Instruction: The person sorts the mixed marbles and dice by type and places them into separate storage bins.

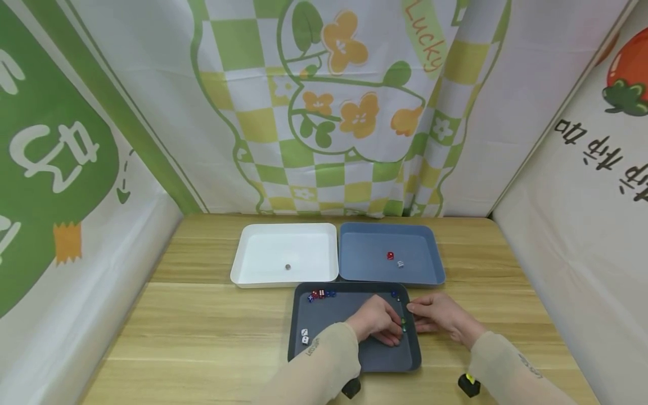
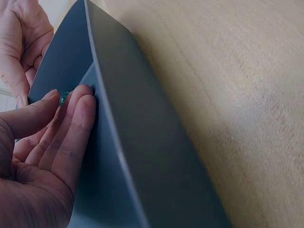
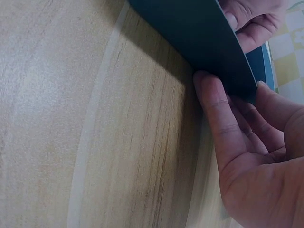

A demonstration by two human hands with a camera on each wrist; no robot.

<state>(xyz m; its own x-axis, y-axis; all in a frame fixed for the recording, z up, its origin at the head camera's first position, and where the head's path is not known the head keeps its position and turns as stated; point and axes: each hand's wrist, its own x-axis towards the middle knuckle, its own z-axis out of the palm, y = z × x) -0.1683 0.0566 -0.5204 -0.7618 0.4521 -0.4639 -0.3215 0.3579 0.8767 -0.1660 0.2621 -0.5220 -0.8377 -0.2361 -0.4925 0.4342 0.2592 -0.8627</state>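
A dark grey tray [image 1: 354, 363] sits on the wooden table. Inside it, by the right wall, my left hand [image 1: 379, 320] pinches a small green die [image 2: 63, 98] between thumb and fingers. Green dice [image 1: 404, 325] show at those fingertips in the head view; how many is unclear. My right hand [image 1: 442, 315] grips the tray's right wall from outside, thumb at the rim and fingers against the outer face [image 3: 209, 52]. Red and blue dice [image 1: 321, 294] line the tray's far left corner, white dice [image 1: 305, 336] its left side, and blue dice [image 1: 395, 294] its far right corner.
Behind the grey tray stand a white tray [image 1: 283, 239] with one small brownish piece [image 1: 287, 267] and a blue tray [image 1: 385, 233] with a red die [image 1: 390, 256] and a pale die [image 1: 400, 264]. Printed cloth hangs at the back and both sides.
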